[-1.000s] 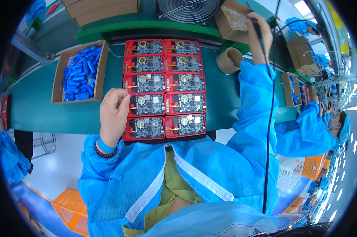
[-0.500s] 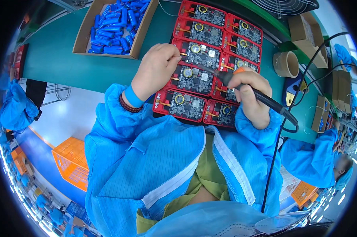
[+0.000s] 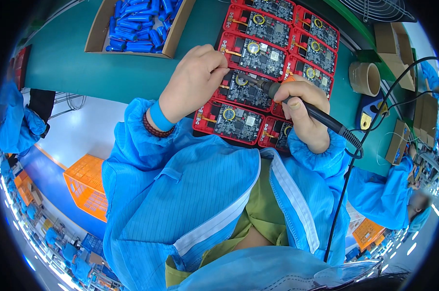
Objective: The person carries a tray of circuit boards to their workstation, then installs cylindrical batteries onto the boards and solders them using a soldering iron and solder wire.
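My right hand [image 3: 304,109] grips a soldering iron [image 3: 326,120] with a black handle and an orange part near the front. Its metal tip reaches left over a circuit board [image 3: 255,95] in a red case, close to the board's round yellow-rimmed part. Across from it, my left hand [image 3: 193,80] pinches thumb and forefinger together at that case's left edge. Whatever lies between those fingertips is too small or hidden to make out. More red cases [image 3: 214,127] with like boards stand in two columns around it, each with a small gold-coloured strip on its left.
A cardboard box [image 3: 170,46] of blue cylinders sits at the back left. To the right are a tape roll [image 3: 364,78], a blue and yellow object [image 3: 370,114] and open cartons [image 3: 394,48]. The black cable [image 3: 343,194] hangs down my right side. Co-workers sit on both sides.
The cases now appear lower and further right in view. Both hands have moved from one board to the board nearer me, with the soldering iron still in my right hand.
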### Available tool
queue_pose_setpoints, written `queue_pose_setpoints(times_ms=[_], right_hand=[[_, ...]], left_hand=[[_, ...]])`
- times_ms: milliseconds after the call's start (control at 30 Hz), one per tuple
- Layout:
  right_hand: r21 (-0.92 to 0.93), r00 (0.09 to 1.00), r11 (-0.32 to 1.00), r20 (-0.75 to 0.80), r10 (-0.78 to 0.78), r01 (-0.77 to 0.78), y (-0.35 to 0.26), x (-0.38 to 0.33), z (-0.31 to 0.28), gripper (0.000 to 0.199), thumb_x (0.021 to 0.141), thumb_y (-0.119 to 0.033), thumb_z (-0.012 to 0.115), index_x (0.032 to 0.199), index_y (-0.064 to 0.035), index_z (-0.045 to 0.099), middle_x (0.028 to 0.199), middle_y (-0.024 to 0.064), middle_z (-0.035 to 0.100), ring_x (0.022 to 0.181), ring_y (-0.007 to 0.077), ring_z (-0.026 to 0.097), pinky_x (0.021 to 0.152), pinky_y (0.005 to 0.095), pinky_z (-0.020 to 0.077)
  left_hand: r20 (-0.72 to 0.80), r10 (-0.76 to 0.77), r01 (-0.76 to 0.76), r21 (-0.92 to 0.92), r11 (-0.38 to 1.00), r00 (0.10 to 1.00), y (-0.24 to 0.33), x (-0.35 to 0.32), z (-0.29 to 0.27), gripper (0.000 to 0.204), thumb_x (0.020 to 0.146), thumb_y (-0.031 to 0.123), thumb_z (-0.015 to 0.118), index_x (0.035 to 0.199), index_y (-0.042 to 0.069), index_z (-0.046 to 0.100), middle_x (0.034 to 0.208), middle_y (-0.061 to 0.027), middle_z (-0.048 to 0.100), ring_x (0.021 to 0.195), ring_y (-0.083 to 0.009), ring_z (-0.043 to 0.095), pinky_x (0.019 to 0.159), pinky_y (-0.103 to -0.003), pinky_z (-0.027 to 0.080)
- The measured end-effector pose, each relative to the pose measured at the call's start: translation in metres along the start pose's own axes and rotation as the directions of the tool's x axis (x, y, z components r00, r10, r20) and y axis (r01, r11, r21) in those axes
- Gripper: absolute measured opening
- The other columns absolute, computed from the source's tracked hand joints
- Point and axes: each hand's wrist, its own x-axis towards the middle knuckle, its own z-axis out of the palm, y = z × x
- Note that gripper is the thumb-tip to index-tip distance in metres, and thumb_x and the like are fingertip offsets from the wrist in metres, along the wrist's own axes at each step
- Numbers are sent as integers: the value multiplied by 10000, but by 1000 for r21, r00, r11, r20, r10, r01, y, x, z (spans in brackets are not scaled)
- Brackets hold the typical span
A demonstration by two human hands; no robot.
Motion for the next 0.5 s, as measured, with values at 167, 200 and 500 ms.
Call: queue_pose_setpoints(times_ms=[167, 200, 500], right_hand=[[-14, 1000, 1000, 6, 19, -19, 1, -1, 1, 299, 930, -327, 570, 890, -39, 635, 713, 89, 592, 661, 232, 558, 606, 357, 427], [-14, 1000, 1000, 7, 19, -19, 1, -1, 1, 299, 930, -327, 570, 890, -39, 635, 713, 89, 592, 661, 232, 558, 606, 357, 427], [11, 1000, 1000, -27, 7, -7, -1, -6, 0, 289, 929, -310, 570, 897, -29, 629, 731, 96, 598, 660, 227, 568, 611, 349, 437]], left_hand=[[-8, 13, -13, 12, 1000, 1000, 2, -1, 1, 56, 828, 27, 630, 821, -1, 583, 800, -129, 545, 795, -302, 558, 692, -379, 458], [-14, 20, -20, 19, 1000, 1000, 2, -1, 1, 56, 828, 27, 629, 821, -3, 583, 801, -129, 546, 795, -302, 559, 693, -380, 459], [-26, 29, -28, 49, 998, 999, 1, -5, 4, 49, 826, 23, 627, 831, -2, 585, 810, -129, 551, 804, -311, 554, 705, -390, 459]])
